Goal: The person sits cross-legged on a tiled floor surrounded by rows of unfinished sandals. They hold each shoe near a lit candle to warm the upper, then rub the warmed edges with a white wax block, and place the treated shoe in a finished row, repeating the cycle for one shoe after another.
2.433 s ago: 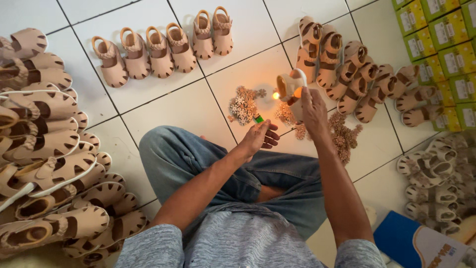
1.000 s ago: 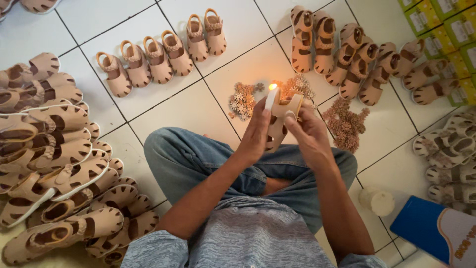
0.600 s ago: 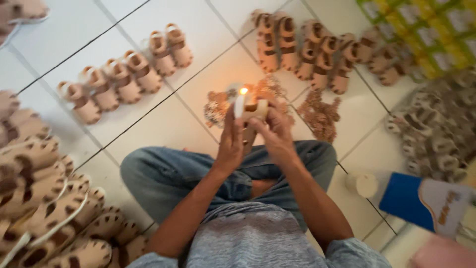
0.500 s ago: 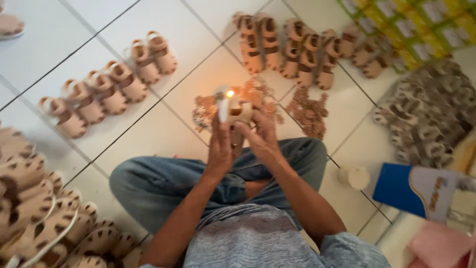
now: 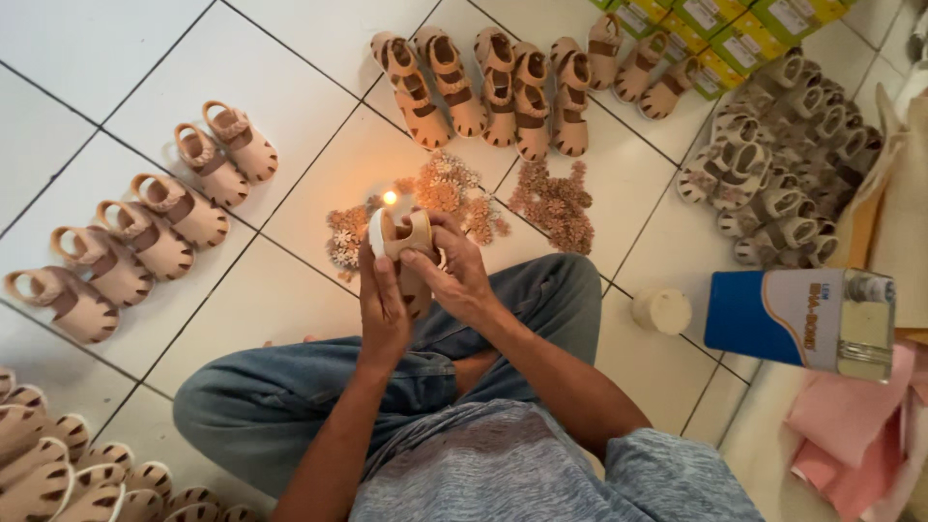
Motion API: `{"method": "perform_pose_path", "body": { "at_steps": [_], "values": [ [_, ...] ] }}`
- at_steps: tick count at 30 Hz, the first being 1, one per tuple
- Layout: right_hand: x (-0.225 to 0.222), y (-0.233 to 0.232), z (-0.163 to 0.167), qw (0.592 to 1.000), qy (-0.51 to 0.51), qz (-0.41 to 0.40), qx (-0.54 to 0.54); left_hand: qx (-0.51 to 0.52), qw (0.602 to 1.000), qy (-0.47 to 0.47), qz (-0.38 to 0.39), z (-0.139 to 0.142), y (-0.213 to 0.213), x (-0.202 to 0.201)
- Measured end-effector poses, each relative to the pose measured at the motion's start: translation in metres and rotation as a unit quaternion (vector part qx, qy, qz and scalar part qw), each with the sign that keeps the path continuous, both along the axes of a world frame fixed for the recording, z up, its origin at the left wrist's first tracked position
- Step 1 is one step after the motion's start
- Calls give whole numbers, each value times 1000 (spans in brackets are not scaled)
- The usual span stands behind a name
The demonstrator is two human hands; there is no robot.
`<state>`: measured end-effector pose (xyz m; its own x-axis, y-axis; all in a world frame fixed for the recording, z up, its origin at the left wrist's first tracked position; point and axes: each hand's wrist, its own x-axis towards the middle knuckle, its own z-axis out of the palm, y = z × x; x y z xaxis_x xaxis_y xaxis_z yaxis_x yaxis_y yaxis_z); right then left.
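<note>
Seated cross-legged on a white tiled floor (image 5: 290, 300), a person grips a small tan sandal (image 5: 414, 237) in the right hand (image 5: 454, 275), fingers wrapped around it. The left hand (image 5: 383, 307) is closed on a white candle (image 5: 379, 232) whose flame burns beside the sandal's strap. Just beyond the hands lie piles of tan flower trims (image 5: 556, 205), with rows of finished sandals (image 5: 503, 82) farther out and a blue-and-white tin (image 5: 797, 319) to the right.

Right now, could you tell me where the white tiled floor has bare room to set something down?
Free: top-left tiles beyond the tan sandal row, and tiles between that row and the blue-jeaned knee. Crowded: around the beige flower trims and grey sandal heap.
</note>
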<state>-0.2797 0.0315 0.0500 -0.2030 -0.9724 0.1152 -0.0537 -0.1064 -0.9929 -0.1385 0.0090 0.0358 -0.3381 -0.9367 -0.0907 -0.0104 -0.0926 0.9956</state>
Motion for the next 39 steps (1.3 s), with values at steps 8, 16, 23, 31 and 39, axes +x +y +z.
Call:
{"method": "perform_pose_path", "body": {
  "at_steps": [8,16,23,31,39],
  "values": [
    [-58,4,61,988,113,98,-44,406,862,221,-207,18,-33,44],
    [-40,-6,101,888,322,327,-22,489,781,215,-324,26,-23,53],
    [-24,22,93,870,296,369,-138,468,775,148,-398,10,5,67],
    [-15,29,82,866,293,402,-52,423,812,52,-398,-22,11,82],
    [-36,-3,43,950,289,92,77,369,917,71,-134,-88,-71,134]
  ]
}}
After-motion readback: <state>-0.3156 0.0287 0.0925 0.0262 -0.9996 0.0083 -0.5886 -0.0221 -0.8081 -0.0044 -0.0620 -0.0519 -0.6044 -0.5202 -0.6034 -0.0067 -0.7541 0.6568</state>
